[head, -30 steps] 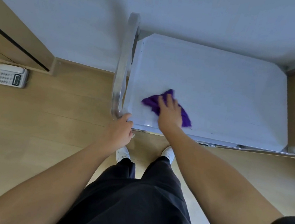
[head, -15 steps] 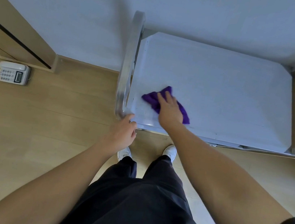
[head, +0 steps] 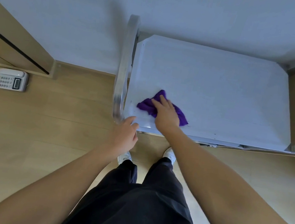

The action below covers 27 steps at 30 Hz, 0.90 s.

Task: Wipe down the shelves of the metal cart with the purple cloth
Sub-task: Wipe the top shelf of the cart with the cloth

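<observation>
Little has moved since half a second ago: our right hand (head: pixel 166 115) and the cloth (head: pixel 145 106) sit at the same near-left part of the shelf (head: pixel 213 83), and our left hand (head: pixel 123 138) is where it was, at the corner.

Our right fingers (head: pixel 160 100) lie straight and close together, pointing away and a little left, pressed flat on the cloth. The palm covers its middle. The purple cloth is bunched, with folds showing past the fingers on the left and a flatter flap out on the right. It lies on the top shelf, near the front edge and just beside the left edge.

On our left hand, one digit touches the front-left corner, where the handle (head: pixel 124 67) comes down to meet the shelf. The other fingers are tucked under the hand, so we cannot tell whether they grip anything.

The shelf is the pale, flat top of the cart (head: pixel 233 141), which stands against the wall (head: pixel 80 17) on a wooden floor (head: pixel 44 135). Our dark trousers (head: pixel 139 205) and white shoes (head: pixel 170 155) are just in front of it. Well off to the left, a phone (head: pixel 12 79) lies on the floor beside a wooden panel (head: pixel 10 41).
</observation>
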Tool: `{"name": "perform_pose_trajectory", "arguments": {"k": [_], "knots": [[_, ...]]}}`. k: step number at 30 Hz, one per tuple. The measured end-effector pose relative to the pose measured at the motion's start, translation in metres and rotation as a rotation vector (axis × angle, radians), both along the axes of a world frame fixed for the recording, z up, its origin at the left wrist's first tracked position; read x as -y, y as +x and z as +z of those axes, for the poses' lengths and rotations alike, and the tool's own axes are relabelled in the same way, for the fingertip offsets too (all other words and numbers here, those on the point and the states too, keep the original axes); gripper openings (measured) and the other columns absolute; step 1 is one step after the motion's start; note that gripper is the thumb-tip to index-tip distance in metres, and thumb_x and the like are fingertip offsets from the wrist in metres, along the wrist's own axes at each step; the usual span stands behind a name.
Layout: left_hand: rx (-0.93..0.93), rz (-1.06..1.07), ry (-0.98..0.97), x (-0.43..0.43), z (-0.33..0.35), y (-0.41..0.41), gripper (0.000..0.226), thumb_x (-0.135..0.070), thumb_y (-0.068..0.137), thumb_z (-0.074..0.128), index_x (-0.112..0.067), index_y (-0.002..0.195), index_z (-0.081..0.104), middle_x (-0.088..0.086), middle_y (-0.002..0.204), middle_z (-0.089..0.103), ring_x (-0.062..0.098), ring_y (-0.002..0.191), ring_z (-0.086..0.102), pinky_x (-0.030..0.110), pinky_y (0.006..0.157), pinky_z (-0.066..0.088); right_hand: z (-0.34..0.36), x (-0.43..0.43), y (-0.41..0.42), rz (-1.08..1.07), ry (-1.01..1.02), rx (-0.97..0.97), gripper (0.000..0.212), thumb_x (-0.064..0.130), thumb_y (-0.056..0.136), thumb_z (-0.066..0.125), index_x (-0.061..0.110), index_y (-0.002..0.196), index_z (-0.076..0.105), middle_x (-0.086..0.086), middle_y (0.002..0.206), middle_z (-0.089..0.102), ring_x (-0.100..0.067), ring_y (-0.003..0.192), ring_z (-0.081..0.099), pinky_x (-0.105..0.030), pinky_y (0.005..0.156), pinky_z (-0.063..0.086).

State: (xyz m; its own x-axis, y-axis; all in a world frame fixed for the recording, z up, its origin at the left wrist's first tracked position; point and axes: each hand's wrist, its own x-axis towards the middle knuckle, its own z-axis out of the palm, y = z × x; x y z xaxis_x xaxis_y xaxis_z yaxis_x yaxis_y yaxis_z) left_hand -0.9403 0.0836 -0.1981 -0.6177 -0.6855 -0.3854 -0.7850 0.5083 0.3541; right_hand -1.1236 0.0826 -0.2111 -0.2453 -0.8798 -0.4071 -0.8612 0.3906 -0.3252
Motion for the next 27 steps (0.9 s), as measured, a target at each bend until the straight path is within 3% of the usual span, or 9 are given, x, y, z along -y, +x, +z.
{"name": "perform_pose_trajectory", "arguments": {"k": [3,5,7,10,14,18,23,27], "knots": [[-0.037,-0.053,-0.042,0.013,-0.004,-0.022,0.036,-0.019,0.099,0.043,-0.011,0.133,0.052,0.004,0.156,0.028,0.018,0.139,0.037,0.033,0.086,0.05,-0.004,-0.002,-0.029,-0.099,0.016,-0.017,0.064,0.005,0.093,0.044,0.033,0.148,0.027,0.005,0.16,0.014,-0.023,0.145,0.02,-0.04,0.092,0.047],[-0.056,-0.029,-0.053,0.023,-0.014,-0.035,0.038,-0.018,0.098,0.044,-0.009,0.136,0.047,0.008,0.157,0.026,0.021,0.144,0.028,0.036,0.099,0.047,-0.009,-0.01,-0.031,-0.139,-0.036,-0.02,0.062,0.007,0.096,0.044,0.03,0.15,0.024,0.002,0.161,0.015,-0.024,0.144,0.024,-0.037,0.089,0.048],[-0.05,0.032,-0.079,0.032,-0.025,-0.045,0.041,-0.016,0.098,0.043,-0.007,0.138,0.043,0.012,0.158,0.022,0.026,0.148,0.018,0.038,0.113,0.034,-0.017,-0.026,-0.02,-0.109,-0.139,-0.038,0.056,0.009,0.098,0.044,0.028,0.149,0.03,-0.003,0.159,0.021,-0.029,0.144,0.027,-0.04,0.102,0.043],[-0.064,0.145,-0.109,0.037,-0.037,-0.054,0.037,-0.012,0.099,0.042,-0.006,0.135,0.043,0.015,0.159,0.016,0.03,0.15,0.009,0.04,0.117,0.026,-0.03,-0.047,0.0,0.004,-0.241,-0.071,0.056,0.007,0.095,0.048,0.028,0.145,0.039,-0.003,0.156,0.031,-0.032,0.143,0.029,-0.044,0.114,0.032],[-0.115,0.257,-0.107,0.032,-0.045,-0.053,0.045,-0.01,0.097,0.047,-0.005,0.141,0.039,0.016,0.16,0.014,0.03,0.149,0.018,0.04,0.112,0.036,-0.045,-0.026,0.0,-0.001,-0.303,-0.073,0.055,0.003,0.09,0.05,0.027,0.141,0.047,-0.003,0.152,0.039,-0.033,0.142,0.032,-0.048,0.115,0.029],[-0.11,0.253,-0.132,0.031,-0.048,-0.048,0.059,-0.007,0.09,0.058,0.001,0.145,0.037,0.02,0.158,0.021,0.031,0.127,0.053,0.035,0.097,0.051,-0.054,0.046,-0.013,0.086,-0.302,-0.073,0.051,0.007,0.095,0.047,0.027,0.141,0.045,-0.002,0.155,0.033,-0.031,0.145,0.023,-0.046,0.119,0.019],[-0.03,0.204,-0.217,0.034,-0.055,-0.055,0.054,-0.014,0.092,0.055,-0.001,0.142,0.04,0.021,0.158,0.02,0.032,0.139,0.038,0.036,0.105,0.043,-0.05,0.118,-0.02,0.004,-0.296,-0.06,0.056,0.004,0.095,0.042,0.03,0.145,0.038,-0.001,0.159,0.022,-0.028,0.148,0.014,-0.043,0.121,0.011],[-0.049,0.273,-0.247,0.049,-0.058,-0.075,0.057,-0.013,0.091,0.058,-0.002,0.143,0.04,0.023,0.155,0.027,0.035,0.143,0.03,0.04,0.114,0.034,-0.057,0.095,-0.025,0.078,-0.364,-0.098,0.048,0.013,0.096,0.047,0.03,0.142,0.043,-0.002,0.157,0.028,-0.029,0.146,0.023,-0.044,0.119,0.022]]}}
